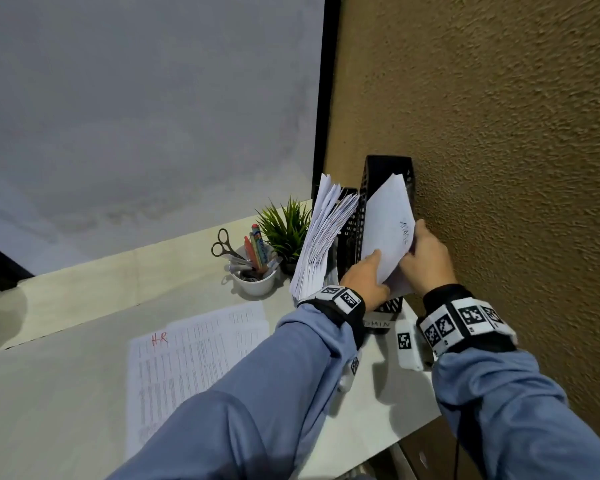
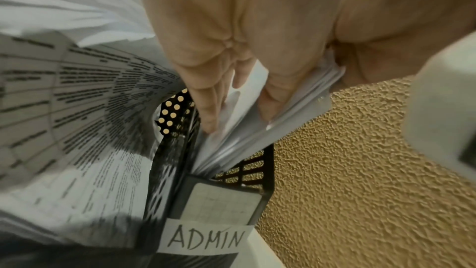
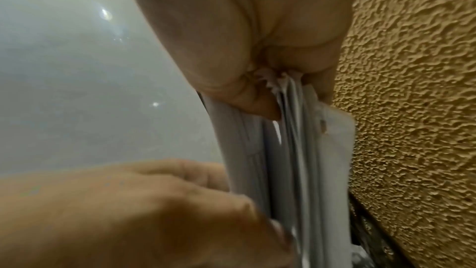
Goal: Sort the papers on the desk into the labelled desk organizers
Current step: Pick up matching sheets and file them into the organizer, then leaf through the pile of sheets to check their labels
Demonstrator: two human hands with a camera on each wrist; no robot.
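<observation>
Two black mesh organizers stand against the wall. The right organizer (image 1: 388, 171) carries a label reading ADMIN (image 2: 206, 237). A bundle of white papers (image 1: 388, 230) stands tilted in its mouth. My left hand (image 1: 378, 268) pinches the bundle's lower left edge, with its fingers (image 2: 211, 109) slid between the sheets (image 2: 257, 133). My right hand (image 1: 418, 237) grips the bundle's right edge and pinches the sheets (image 3: 296, 160) near their top. The left organizer (image 1: 349, 233) is stuffed with fanned printed papers (image 1: 323, 233). Loose printed sheets (image 1: 187, 348), one marked HR in red, lie on the desk.
A white cup (image 1: 253, 282) with scissors and pens and a small green plant (image 1: 284, 226) stand left of the organizers. The rough tan wall (image 1: 499, 133) runs close on the right. A white tagged block (image 1: 407, 344) lies by the desk's right edge.
</observation>
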